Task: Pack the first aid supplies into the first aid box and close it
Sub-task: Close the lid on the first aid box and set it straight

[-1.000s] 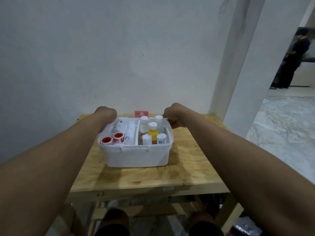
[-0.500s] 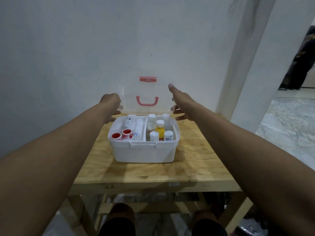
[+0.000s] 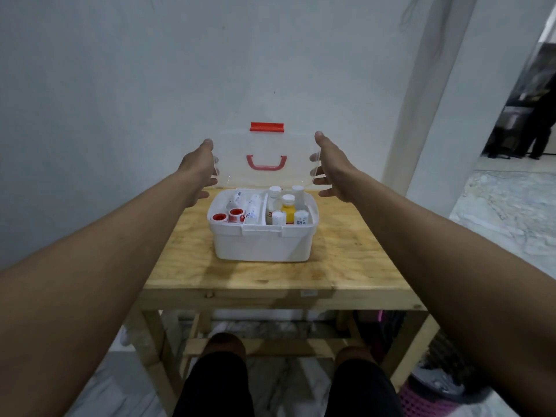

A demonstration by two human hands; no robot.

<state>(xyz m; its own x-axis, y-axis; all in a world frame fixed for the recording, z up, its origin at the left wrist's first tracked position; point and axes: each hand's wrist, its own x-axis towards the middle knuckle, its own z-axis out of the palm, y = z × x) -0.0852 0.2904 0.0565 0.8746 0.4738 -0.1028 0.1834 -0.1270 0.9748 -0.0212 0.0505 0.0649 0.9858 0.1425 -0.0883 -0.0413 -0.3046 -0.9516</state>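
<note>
1. White first aid box (image 3: 262,245) sits on the wooden table (image 3: 346,266), toward its far edge, near the pale wall (image 3: 120,85).
2. Clear lid (image 3: 266,149) stands raised, roughly upright, above the rear rim of the box. Red latch (image 3: 267,127) at its top edge; red carry handle (image 3: 266,162) at mid-panel.
3. Left hand (image 3: 197,168): fingers spread, thumb tip up at the lid's upper left corner, fingers wrapped round the lid's left edge. Holds the lid.
4. Right hand (image 3: 332,167): fingers spread, thumb tip up at the upper right corner, fingers on the lid's right edge. Holds the lid.
5. Box interior is split by a divider. Left compartment: two red-capped tape rolls (image 3: 227,216) at the front, white rolled bandages (image 3: 251,207) lying lengthwise beside them.
6. Right compartment: yellow bottle with white cap (image 3: 288,209) upright in the middle, white bottles (image 3: 274,195) around it, small white containers (image 3: 300,218) at the front.
7. Supplies are all inside; box is not yet closed.
8. Person's knees (image 3: 224,346) visible below the near table edge.
</note>
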